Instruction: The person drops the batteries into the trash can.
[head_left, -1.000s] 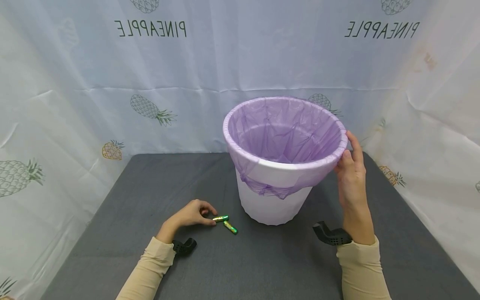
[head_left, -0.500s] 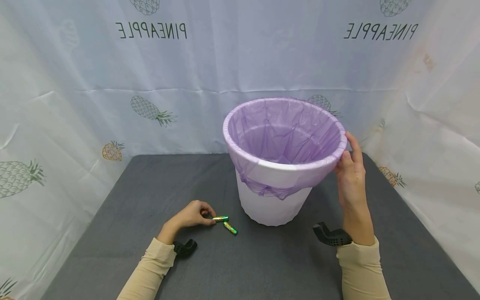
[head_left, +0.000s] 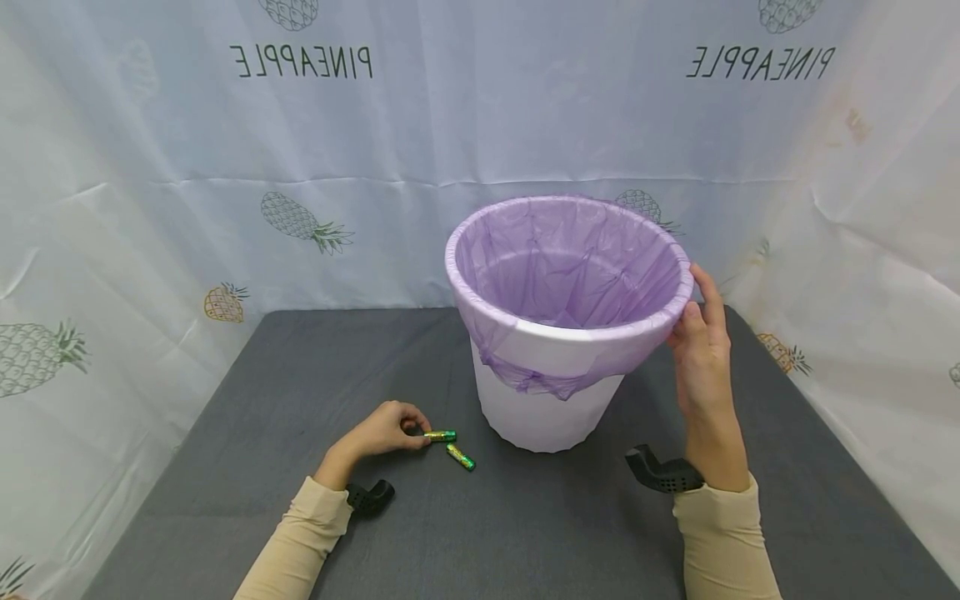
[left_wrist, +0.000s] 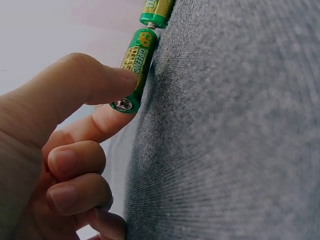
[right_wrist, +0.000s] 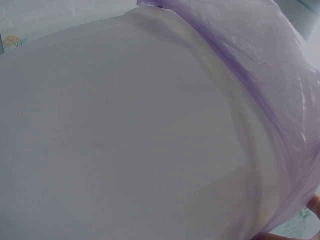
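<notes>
My left hand (head_left: pixel 390 427) pinches a green and gold AA-type battery (left_wrist: pixel 141 57) by one end, thumb in front and index finger behind. Close over the dark cloth, its far end points right. The left wrist view shows the other fingers curled under. A second such battery (head_left: pixel 461 457) lies on the cloth, its end right by the held one. On the right, my right hand (head_left: pixel 703 362) holds the rim of a white trash can (head_left: pixel 547 417), thumb and index finger at the outer edge. Its remaining fingers are mostly hidden.
A translucent purple bag (head_left: pixel 570 258) lines the trash can and folds over its rim. The can stands on a dark grey cloth-covered table (head_left: pixel 525 533). Behind and at the sides hangs a white curtain (head_left: pixel 420 125) printed with pineapples. Each wrist carries a black camera mount (head_left: pixel 367 496).
The left hand and its battery have shifted very slightly left. The right hand, the trash can and the other battery stay where they were.
</notes>
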